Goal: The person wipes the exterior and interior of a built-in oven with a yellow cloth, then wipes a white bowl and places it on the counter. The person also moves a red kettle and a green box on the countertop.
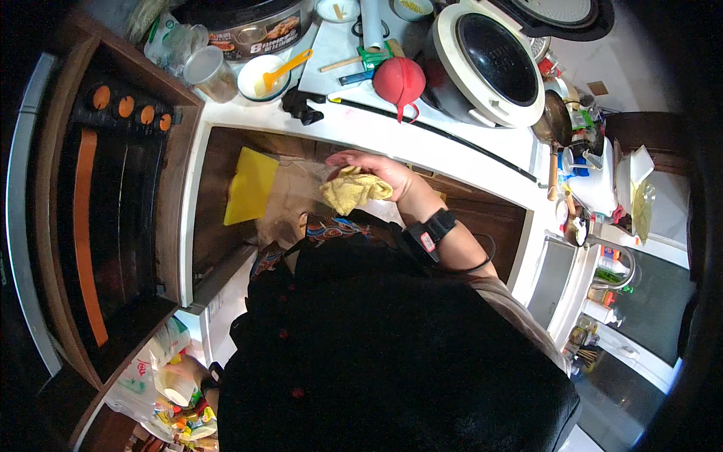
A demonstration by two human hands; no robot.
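Observation:
My right hand (395, 176), wearing a black wrist device, is in front of the counter's edge with a crumpled yellow cloth (355, 191) in its grip. Part of the fingers is hidden behind the cloth. At the lower left, my left hand (187, 369) has its fingers around a white cup (178, 391), which is tipped on its side. Plastic bags (135, 378) and a jumble of coloured packaging (195, 421) surround that hand. My dark clothing covers much of the lower middle of the view.
On the white counter (361, 133) are a rice cooker (497, 59), a red round pouch (399, 81), a bowl (248, 73) with an orange spoon (288, 68) and a plastic tub (210, 73). An oven (121, 214) stands left, a sink (551, 277) right. A yellow sheet (251, 186) shows below the counter.

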